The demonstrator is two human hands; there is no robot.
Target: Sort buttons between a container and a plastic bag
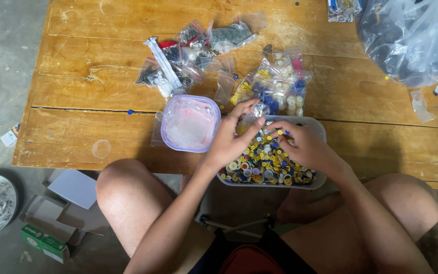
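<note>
While the left hand (229, 142) pinches one small clear bag (257, 112) above the grey tray (320, 133), the right hand (305, 147) holds one yellow button (280, 132) between narrowed fingers (276, 125). The tray brims with buttons, too many to count. Just left sits one lilac tub (166, 133) of empty bags. Two heaps of filled bags lie farther up the worktop (102, 106), with one big plastic sack (411, 40) at its right corner.

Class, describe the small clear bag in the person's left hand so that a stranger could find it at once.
Start at the wooden table, then find the grey tray of mixed buttons at its near edge. Above the tray's far left corner, the left hand pinches a small clear bag. Unlike the bags lying flat on the table, it is held upright in the fingers.
</note>
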